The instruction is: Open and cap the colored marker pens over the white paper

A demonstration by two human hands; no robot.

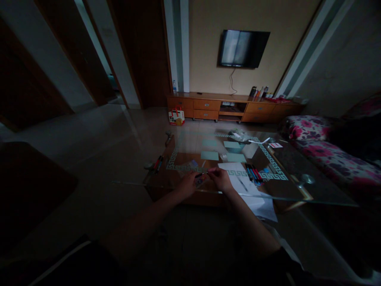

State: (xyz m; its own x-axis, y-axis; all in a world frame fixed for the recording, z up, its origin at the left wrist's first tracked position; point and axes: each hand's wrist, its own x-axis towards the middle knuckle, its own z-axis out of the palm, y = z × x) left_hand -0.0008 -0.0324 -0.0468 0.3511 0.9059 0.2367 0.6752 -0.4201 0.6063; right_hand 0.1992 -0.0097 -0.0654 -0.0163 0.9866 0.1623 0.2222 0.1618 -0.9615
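Above the near edge of the glass table, my left hand [187, 184] is closed round a slim dark pen [199, 175]. Close beside it on the right, my right hand [221, 180] has its fingertips pinched together at the pen's thin end; the exact part between them is too small and dark to make out. Under the hands lies a clear plastic packet [201, 182] with coloured marks. White paper sheets [233, 169] spread out to the right, with a slim grey pen [242, 184] on them. Several red, black and blue pens [253, 174] lie in a row beside that.
More pens [157, 164] lie at the table's left corner. A crumpled plastic bag [239, 135], a white strip [259, 141] and a card [275, 145] are towards the back right. Beyond stand a gift bag [176, 117] and a TV cabinet [208, 104]; a floral sofa [339, 155] is right.
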